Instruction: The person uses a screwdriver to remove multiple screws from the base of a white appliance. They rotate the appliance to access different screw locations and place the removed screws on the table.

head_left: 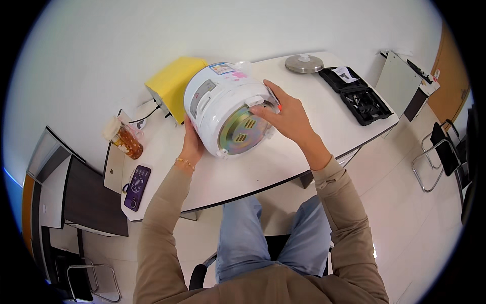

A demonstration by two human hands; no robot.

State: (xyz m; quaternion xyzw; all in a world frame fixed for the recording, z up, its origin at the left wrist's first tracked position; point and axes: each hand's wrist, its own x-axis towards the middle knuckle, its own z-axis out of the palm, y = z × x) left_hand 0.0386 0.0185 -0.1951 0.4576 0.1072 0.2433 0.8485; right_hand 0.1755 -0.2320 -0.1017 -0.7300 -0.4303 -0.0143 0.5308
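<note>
Brown sleeves [349, 218] closest; we cup tilted white cooker [215, 114] with left hand [191, 144], grip its base edge with right hand [292, 119]; yellow box [172, 81] beyond left hand.

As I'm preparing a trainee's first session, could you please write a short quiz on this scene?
1. True or false: the white appliance stands upright on its shiny base plate.
2. Fill the gap: in the picture, the open black case lies to the ____ of the round metal lid.
3. Which of these is closest to the purple phone? A) the round metal lid; B) the bottle with brown contents; C) the open black case.

Key: 1. False: it is tilted, with that plate facing the camera. 2. Right. 3. B.
</note>
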